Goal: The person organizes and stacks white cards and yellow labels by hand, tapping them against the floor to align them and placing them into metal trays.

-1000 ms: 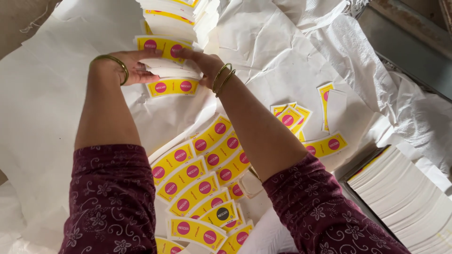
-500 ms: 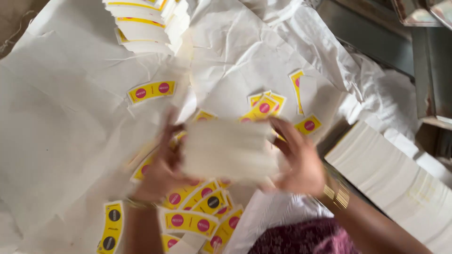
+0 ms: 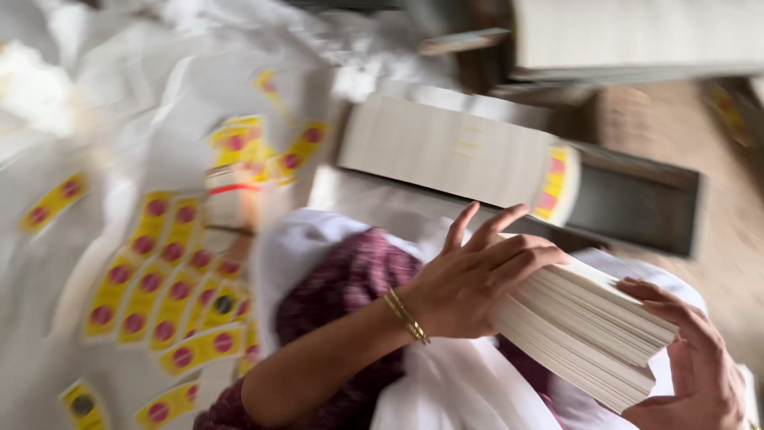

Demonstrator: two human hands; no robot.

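A thick stack of white cards (image 3: 585, 334) is clamped between both hands, tilted down to the right above my lap. My left hand (image 3: 477, 279), with gold bangles at the wrist, presses on the stack's left end with its fingers spread over the top. My right hand (image 3: 696, 366) cups the right end from below. Beyond the hands a long row of stacked white cards (image 3: 446, 151) lies on its side, with a yellow and pink label on its right end. The picture is blurred by motion.
Several yellow labels with pink dots (image 3: 159, 295) lie spread on a crumpled white sheet (image 3: 95, 119) at the left. A dark flat box (image 3: 637, 199) sits behind the row of cards. Brown floor (image 3: 716, 159) shows at the right.
The view has swung right. Both hands carried the card stack from above the yellow labels over to my lap, near the long row of cards.
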